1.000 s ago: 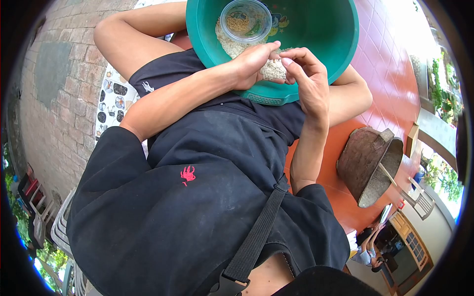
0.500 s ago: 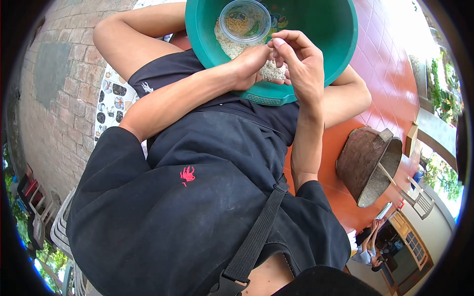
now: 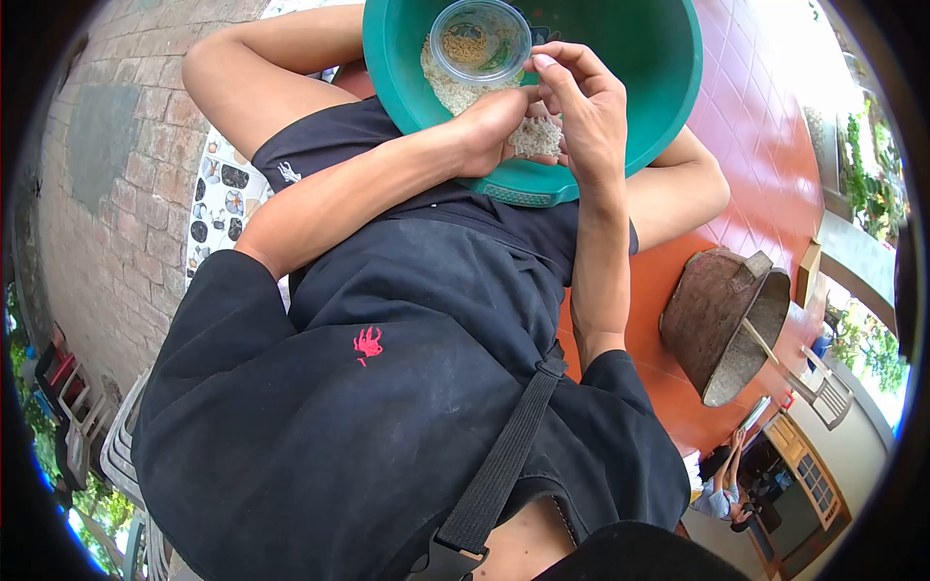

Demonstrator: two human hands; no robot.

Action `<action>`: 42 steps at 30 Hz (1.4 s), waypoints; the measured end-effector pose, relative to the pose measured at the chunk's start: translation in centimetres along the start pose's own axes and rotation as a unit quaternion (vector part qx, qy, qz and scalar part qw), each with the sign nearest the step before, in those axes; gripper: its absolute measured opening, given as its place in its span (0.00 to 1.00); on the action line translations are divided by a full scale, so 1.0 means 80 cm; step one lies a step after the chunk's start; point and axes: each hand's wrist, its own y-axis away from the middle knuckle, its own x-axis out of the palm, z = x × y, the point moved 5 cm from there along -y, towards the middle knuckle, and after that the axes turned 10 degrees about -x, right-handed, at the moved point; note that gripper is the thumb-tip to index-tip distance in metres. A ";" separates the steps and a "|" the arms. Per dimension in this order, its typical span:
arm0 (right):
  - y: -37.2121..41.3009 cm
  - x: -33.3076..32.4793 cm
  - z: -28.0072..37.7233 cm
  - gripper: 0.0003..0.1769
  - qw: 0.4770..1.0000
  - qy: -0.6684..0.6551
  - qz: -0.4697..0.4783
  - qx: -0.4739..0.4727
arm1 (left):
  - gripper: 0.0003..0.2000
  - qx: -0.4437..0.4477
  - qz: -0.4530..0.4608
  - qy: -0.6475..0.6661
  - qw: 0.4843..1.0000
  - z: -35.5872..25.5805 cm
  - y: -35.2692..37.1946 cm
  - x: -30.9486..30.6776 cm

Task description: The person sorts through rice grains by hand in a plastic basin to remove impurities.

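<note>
A green plastic basin (image 3: 668,87) rests on my lap with pale grain (image 3: 446,89) in it. A small clear round container (image 3: 481,41) holding yellowish bits sits on the grain. My left hand (image 3: 489,121) is cupped over the basin's near rim, holding a handful of the grain (image 3: 536,137). My right hand (image 3: 586,107) hovers just above that handful. Its fingertips are pinched together close to the container's rim, and whatever is between them is too small to see.
A rusty metal pot (image 3: 722,324) with a stick in it lies tilted on the orange tiled floor (image 3: 765,136) to my right. A patterned mat (image 3: 218,189) and brick paving (image 3: 107,155) lie to my left. Another person (image 3: 722,489) sits far off at lower right.
My right hand has lifted from the handful in my left palm and moved up toward the clear container, fingers pinched. My left hand has stayed cupped in place.
</note>
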 end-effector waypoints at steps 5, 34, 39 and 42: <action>0.035 -0.019 0.003 0.08 0.994 0.064 0.082 0.043 | 0.19 -0.019 -0.002 0.004 1.000 -0.001 0.009 0.002; 0.057 -0.006 0.014 0.06 0.758 0.592 0.134 -0.240 | 0.17 -0.055 -0.059 -0.027 0.996 0.012 -0.011 -0.016; 0.052 -0.006 0.011 0.07 0.766 0.574 0.160 -0.242 | 0.19 -0.054 -0.015 -0.010 0.998 0.015 -0.014 -0.015; 0.050 -0.012 0.012 0.08 0.802 0.534 0.148 -0.221 | 0.21 -0.055 -0.013 -0.006 0.998 0.012 -0.010 -0.013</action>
